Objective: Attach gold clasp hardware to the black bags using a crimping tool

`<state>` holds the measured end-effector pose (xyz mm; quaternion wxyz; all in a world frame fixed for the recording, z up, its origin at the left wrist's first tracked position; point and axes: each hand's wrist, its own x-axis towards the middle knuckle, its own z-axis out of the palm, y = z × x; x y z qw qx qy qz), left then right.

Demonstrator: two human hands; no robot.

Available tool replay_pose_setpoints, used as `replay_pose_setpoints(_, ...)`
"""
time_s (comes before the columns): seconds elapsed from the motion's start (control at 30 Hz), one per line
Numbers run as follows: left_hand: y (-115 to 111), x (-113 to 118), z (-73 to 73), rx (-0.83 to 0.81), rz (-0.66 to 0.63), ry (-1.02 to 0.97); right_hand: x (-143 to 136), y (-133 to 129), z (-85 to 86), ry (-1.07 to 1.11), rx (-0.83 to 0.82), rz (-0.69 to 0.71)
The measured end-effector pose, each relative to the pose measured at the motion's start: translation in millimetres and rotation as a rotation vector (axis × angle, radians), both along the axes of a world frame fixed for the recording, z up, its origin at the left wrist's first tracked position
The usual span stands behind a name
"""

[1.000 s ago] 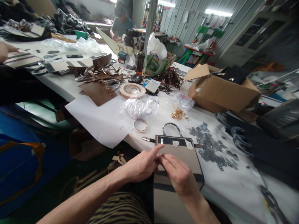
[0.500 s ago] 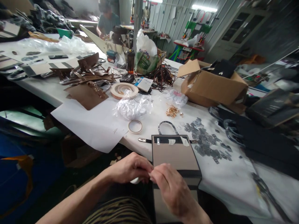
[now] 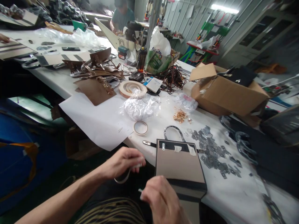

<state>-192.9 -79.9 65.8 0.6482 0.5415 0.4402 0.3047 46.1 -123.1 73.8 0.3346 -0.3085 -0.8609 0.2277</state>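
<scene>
My left hand (image 3: 126, 161) is closed on a roll of pale tape (image 3: 125, 179), whose ring hangs below the fingers. My right hand (image 3: 161, 197), lower and to the right, pinches a small white piece of tape (image 3: 140, 190) between thumb and fingertips. Beside the hands lies an unfinished bag (image 3: 179, 165), beige with black edging, partly over the table's edge. It has a loop handle (image 3: 174, 128) at the top. Two whitish tape bits (image 3: 192, 150) and a small metal plate (image 3: 163, 146) sit on its dark upper band. My right hand covers part of its lower section.
Grey metal plates (image 3: 211, 152) lie scattered right of the bag. Beyond it are gold-coloured hardware (image 3: 179, 115), another tape roll (image 3: 140, 128), a clear plastic bag (image 3: 141, 107) and a cardboard box (image 3: 229, 93). Brown leather pieces (image 3: 95, 90) are at left. A person (image 3: 122, 18) works across the table.
My hands have moved apart, and a short piece of tape now shows in my right fingers, separate from the roll in my left. The view has shifted, moving the table's things rightward.
</scene>
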Motion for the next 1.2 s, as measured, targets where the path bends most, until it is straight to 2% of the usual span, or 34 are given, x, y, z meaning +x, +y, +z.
replay_pose_setpoints(0.03, 3.5, -6.1, -8.2, -0.054, 0.142, -0.04, 2.4, 1.5, -1.1, 0.034, -0.001, -0.017)
replay_pose_setpoints(0.07, 5.9, -11.9, -15.5, -0.076, 0.251, -0.066, 5.6, 6.2, -5.0, 0.068, -0.022, -0.098)
replay_pose_setpoints(0.1, 7.0, -16.6, -21.4, -0.068, 0.295, -0.086, 9.4, 14.0, -11.7, 0.106, -0.065, -0.241)
replay_pose_setpoints(0.2, 1.3, -22.4, -29.7, 0.048, 0.215, -0.096, 20.3, 48.0, -44.2, 0.22, -0.256, -0.731)
replay_pose_setpoints(0.27, -6.3, -21.4, -30.4, 0.109, 0.158, -0.076, 22.7, 67.8, -66.7, 0.292, -0.336, -0.887)
replay_pose_setpoints(0.33, -12.2, -21.1, -31.3, 0.139, 0.17, -0.063, 18.9, 78.7, -82.4, 0.351, -0.381, -0.965)
replay_pose_setpoints(0.47, -11.2, -29.8, -38.7, 0.196, 0.34, -0.023, 1.7, 81.7, -93.4, 0.422, -0.47, -1.077)
replay_pose_setpoints(0.53, -4.1, -37.4, -44.4, 0.207, 0.444, 0.037, -5.0, 81.7, -96.5, 0.406, -0.447, -1.109)
replay_pose_setpoints(0.63, 13.0, -48.5, -54.2, 0.26, 0.561, 0.173, -9.5, 83.8, -103.7, 0.323, -0.258, -1.104)
replay_pose_setpoints(0.73, 34.1, -56.6, -65.1, 0.342, 0.619, 0.353, -9.4, 87.1, -109.0, 0.227, -0.072, -1.085)
replay_pose_setpoints(0.83, 52.8, -59.6, -72.9, 0.387, 0.633, 0.561, -6.1, 92.0, -107.9, 0.152, 0.014, -1.124)
replay_pose_setpoints(0.93, 63.4, -58.3, -73.6, 0.358, 0.569, 0.828, -0.5, 97.9, -103.6, 0.096, -0.001, -1.15)
replay_pose_setpoints(1.03, 67.0, -55.6, -67.7, 0.281, 0.51, 1.051, 3.5, 101.8, -100.4, 0.065, -0.037, -1.127)
replay_pose_setpoints(1.2, 70.3, -54.1, -52.2, 0.208, 0.493, 1.203, 2.0, 105.4, -99.0, 0.034, -0.036, -1.148)
